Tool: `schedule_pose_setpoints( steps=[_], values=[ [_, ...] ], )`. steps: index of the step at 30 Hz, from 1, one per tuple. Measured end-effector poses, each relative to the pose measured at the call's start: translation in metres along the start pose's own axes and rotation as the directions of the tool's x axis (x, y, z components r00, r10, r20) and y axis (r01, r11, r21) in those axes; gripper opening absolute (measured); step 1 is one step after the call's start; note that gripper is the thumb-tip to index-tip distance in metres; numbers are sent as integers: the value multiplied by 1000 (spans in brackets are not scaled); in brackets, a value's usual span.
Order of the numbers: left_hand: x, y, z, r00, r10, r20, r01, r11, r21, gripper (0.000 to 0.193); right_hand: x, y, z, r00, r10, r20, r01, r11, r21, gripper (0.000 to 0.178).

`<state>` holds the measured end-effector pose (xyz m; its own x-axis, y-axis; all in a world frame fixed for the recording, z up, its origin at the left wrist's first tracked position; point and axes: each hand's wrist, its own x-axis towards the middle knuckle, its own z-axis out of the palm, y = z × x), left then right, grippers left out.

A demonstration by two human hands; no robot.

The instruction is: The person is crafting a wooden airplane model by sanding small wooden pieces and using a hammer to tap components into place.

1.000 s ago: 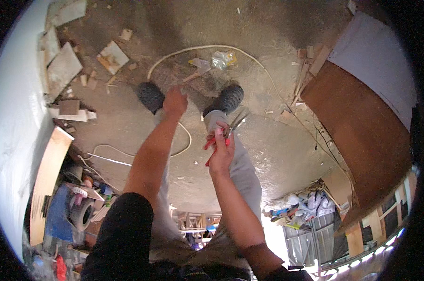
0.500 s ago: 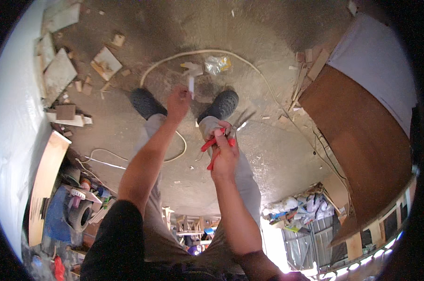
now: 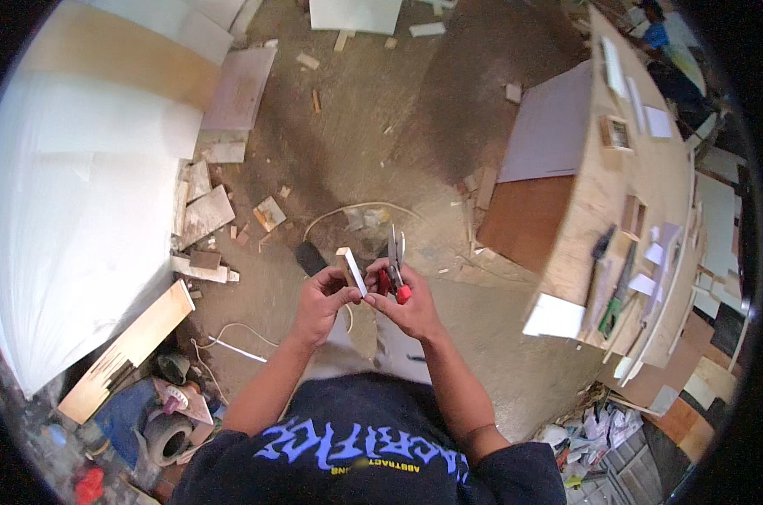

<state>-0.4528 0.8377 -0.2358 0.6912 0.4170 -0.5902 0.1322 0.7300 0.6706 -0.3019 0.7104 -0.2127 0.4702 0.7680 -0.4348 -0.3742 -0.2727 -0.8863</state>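
Note:
In front of my body, my left hand (image 3: 321, 305) pinches a short strip of wood (image 3: 354, 271) with a white face, tilted upright. The fingers of my right hand (image 3: 413, 313) are wrapped round red-handled snips (image 3: 396, 252). Their two grey blades point away from me, slightly apart. My right thumb reaches to the lower end of the strip, where both hands come close together. Part of the red handles is hidden in my right palm. Beyond my hands, a clear plastic bag (image 3: 375, 220) lies on the floor inside a loop of pale hose (image 3: 308, 231).
At right stands a plywood bench (image 3: 585, 223) carrying a green-handled saw (image 3: 619, 296) and small wooden pieces. Scrap boards (image 3: 206, 214) litter the floor at left, beside a large white panel (image 3: 87, 227). A tyre (image 3: 169, 442) lies lower left. Another person (image 3: 656, 35) is far right.
My view has risen from the floor. My left hand has come up with the white-faced strip, close to my right hand, which still grips the snips.

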Motion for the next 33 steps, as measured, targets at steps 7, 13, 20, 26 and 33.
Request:
schedule_pose_setpoints(
  steps=[7,13,20,26,33],
  values=[
    [-78,74,72,970,181,163,-175,983,-48,23,-94,-125,19,969,-243,-48,223,940,-260,37],
    [-103,106,93,934,285,216,-312,945,103,25,-125,-146,44,913,-335,-234,286,933,-217,32],
    [-116,119,86,939,240,247,-256,966,34,23,-148,-156,71,869,-365,-334,290,922,-255,38],
    [-112,142,82,872,221,438,-143,968,-204,23,-183,-145,69,757,-550,-354,226,728,-647,50],
    [-116,151,93,814,161,558,-86,984,-158,34,-222,-150,86,694,-583,-422,39,616,-786,51]
  ],
)
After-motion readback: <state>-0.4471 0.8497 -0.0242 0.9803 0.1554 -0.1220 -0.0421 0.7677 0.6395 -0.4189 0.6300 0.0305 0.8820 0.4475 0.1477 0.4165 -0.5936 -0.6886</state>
